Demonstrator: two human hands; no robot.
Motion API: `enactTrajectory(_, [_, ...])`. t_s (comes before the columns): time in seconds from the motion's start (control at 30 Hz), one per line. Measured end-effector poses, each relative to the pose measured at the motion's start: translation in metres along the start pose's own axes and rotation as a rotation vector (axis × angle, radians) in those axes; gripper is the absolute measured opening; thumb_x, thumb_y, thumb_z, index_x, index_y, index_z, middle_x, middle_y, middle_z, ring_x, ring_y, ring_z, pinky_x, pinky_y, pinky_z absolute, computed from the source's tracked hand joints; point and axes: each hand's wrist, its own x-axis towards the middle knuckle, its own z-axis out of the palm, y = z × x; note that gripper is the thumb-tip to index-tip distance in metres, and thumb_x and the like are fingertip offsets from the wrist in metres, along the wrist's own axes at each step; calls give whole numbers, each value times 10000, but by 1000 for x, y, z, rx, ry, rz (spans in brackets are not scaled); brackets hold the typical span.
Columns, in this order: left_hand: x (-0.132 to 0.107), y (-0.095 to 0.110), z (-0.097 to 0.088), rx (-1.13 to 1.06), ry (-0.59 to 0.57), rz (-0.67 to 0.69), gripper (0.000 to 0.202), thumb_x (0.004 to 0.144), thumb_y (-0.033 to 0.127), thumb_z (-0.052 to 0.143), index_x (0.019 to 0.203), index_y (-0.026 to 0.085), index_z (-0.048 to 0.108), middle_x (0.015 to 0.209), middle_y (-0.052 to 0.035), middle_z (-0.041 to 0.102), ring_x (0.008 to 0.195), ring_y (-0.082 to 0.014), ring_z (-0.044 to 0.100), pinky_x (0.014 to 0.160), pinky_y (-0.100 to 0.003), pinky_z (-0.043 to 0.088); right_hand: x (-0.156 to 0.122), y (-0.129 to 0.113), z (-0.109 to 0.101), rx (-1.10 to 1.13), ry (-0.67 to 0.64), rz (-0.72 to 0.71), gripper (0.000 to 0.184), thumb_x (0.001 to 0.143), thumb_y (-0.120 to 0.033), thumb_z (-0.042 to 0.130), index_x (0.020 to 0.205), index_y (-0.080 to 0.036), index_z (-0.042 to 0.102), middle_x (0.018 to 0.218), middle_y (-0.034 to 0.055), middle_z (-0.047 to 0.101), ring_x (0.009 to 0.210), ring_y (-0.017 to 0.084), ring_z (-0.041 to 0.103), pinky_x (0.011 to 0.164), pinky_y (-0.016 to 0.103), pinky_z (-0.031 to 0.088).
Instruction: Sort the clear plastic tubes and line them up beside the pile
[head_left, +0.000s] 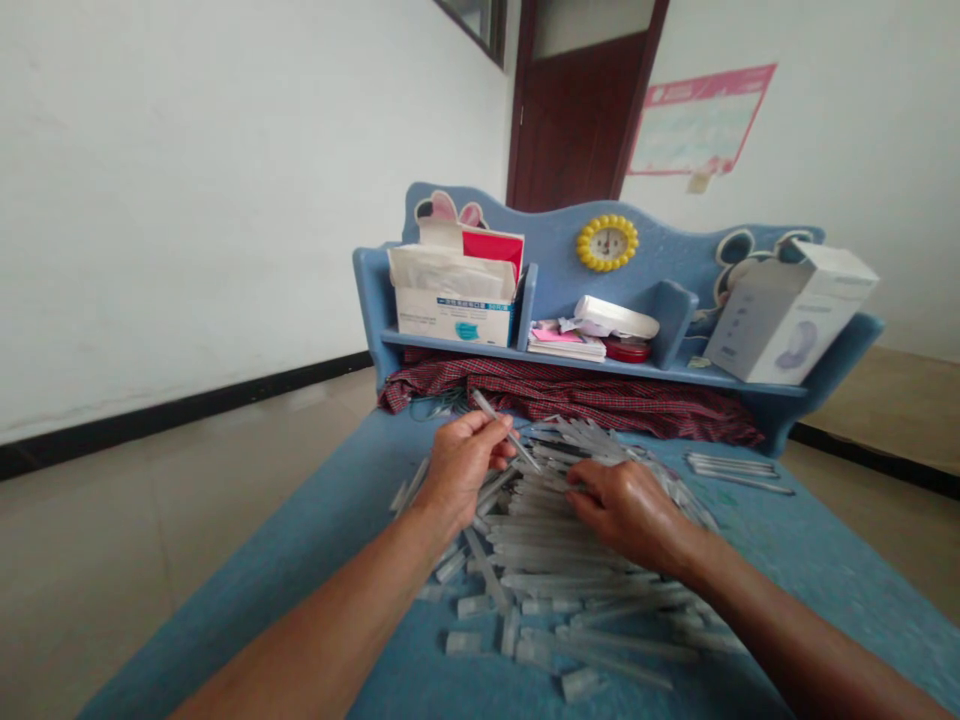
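My left hand (pixel 459 470) pinches a slim translucent pen (pixel 523 453) between thumb and fingers, tilted above the pile. Under and between both hands lies a heap of clear, frosted pen barrels (pixel 551 530), most of them lying side by side. My right hand (pixel 626 505) is closed at the right of the heap with its fingertips low among the barrels. Whatever those fingertips hold is hidden. Loose clear pen caps (pixel 463 642) are scattered along the near and left sides of the heap.
Several pens (pixel 735 470) lie in a row on the blue table (pixel 322 530) at right. Behind, a blue shelf (pixel 450 345) carries a mask box (pixel 454 315), papers (pixel 566 345), a red round tin (pixel 627 350) and a white box (pixel 780 320). Checked cloth (pixel 570 390) lies beneath it.
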Motion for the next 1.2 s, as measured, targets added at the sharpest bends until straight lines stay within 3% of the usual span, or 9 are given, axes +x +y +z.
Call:
enactTrajectory(0.17, [-4,2,3,-39,-43,-46,148,665,236,696,684,104,632,595,-22,626,487,-79,553,435,-152,414,-7,-1,5,96,59,15,190,821,-242,462,887,-180,629,552,6,615,470,139,543,498,234,307])
enactTrajectory(0.8, [-8,3,6,-138,-53,-83,98,712,171,663,752,97,612,636,-20,630,501,-75,555,428,-145,445,-15,2,13,206,345,-105,87,806,-181,496,815,-178,583,587,-9,628,443,97,536,474,200,369])
enactTrajectory(1.2, [-10,1,6,-156,-101,-116,73,754,153,643,779,89,620,683,-40,648,526,-81,585,454,-148,472,-16,1,14,249,408,-144,74,813,-162,496,816,-167,570,550,-21,583,433,88,526,479,193,393])
